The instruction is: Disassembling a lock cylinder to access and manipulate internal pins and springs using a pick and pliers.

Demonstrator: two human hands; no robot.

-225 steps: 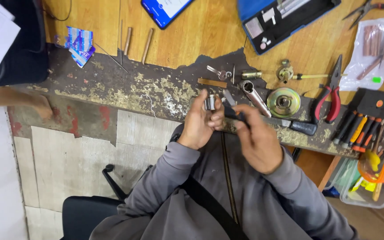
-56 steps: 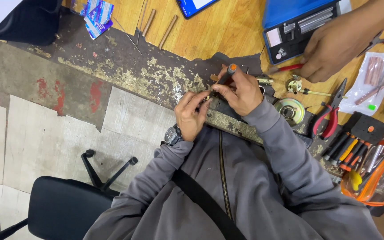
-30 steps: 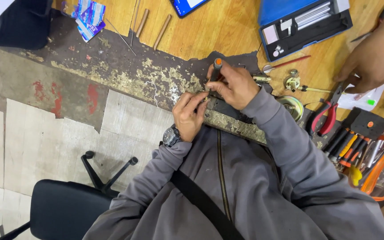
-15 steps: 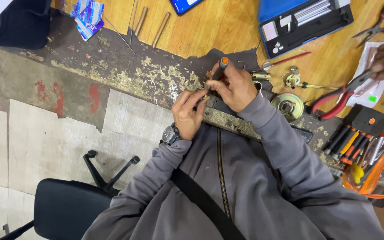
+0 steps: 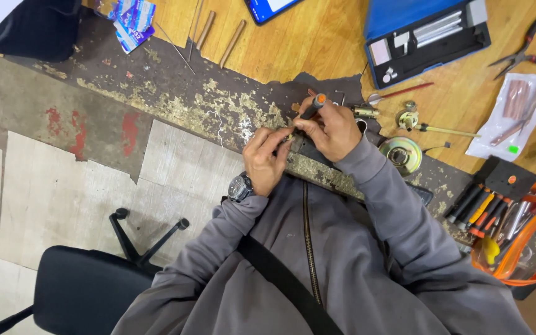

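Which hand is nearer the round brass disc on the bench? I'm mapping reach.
Right. The right hand, gripping a small screwdriver, sits just beside the brass disc; the left hand is farther, beyond the right hand.

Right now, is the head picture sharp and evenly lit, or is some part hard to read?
Head view: light is even and soft, without strong glare; the right hand and screwdriver are fairly sharp, but the small part at the left hand fingers is too tiny to read; edges look slightly bent.

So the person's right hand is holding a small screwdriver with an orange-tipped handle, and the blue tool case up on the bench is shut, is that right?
Not quite. The head view shows the blue tool case lying open, its tools on show. The rest holds: the right hand grips the small screwdriver with the orange-tipped handle.
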